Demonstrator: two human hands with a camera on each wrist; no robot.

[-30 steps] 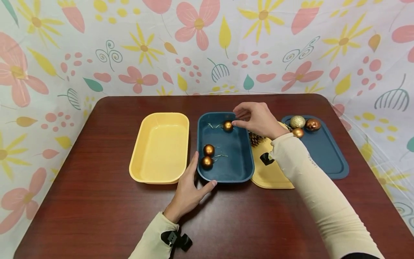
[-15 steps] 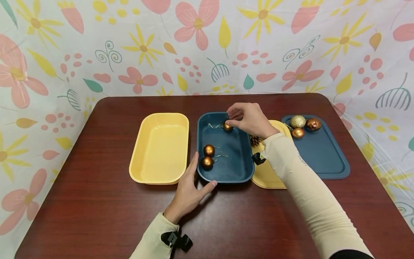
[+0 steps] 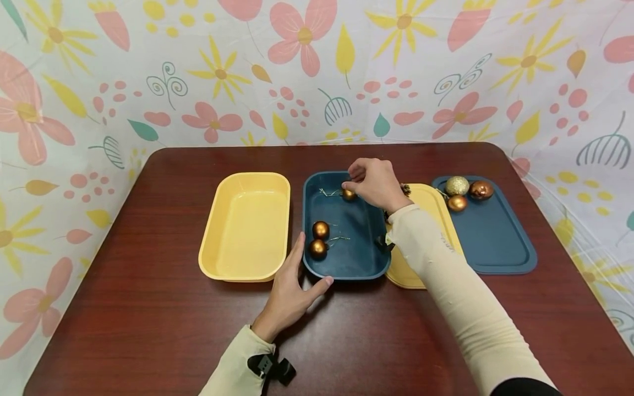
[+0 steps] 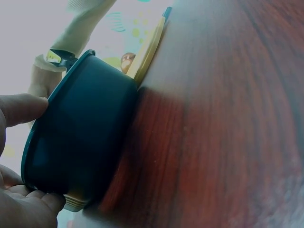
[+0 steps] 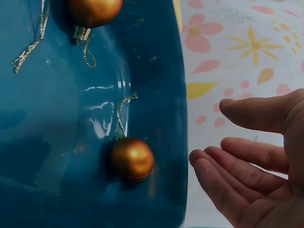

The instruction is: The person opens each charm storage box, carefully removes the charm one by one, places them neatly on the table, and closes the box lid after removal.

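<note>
My left hand (image 3: 287, 302) holds the near left corner of a deep blue tray (image 3: 346, 220), thumb tip on the front rim and fingers against the left side. The left wrist view shows the thumb at the rim of the tray's outer wall (image 4: 83, 123). Over the tray's far right part is my right hand (image 3: 376, 184), with nothing between its parted thumb and fingers (image 5: 261, 156). Below its fingertips lies a small gold bauble (image 5: 132, 159) with a string loop, partly covered in the head view. Two more gold baubles (image 3: 318, 249) rest near the tray's left side.
Left of the blue tray stands a deep yellow tray (image 3: 242, 220). To its right lies a yellow lid (image 3: 408, 272) with a pine cone (image 3: 406, 190) mostly hidden by the right arm. A flat blue lid (image 3: 500, 242) farther right carries a glittery bauble (image 3: 457, 185) and two others (image 3: 481, 190).
My right hand and forearm have shifted left, so the fingers now overlap the far gold bauble. The left hand and the tray have stayed in place.
</note>
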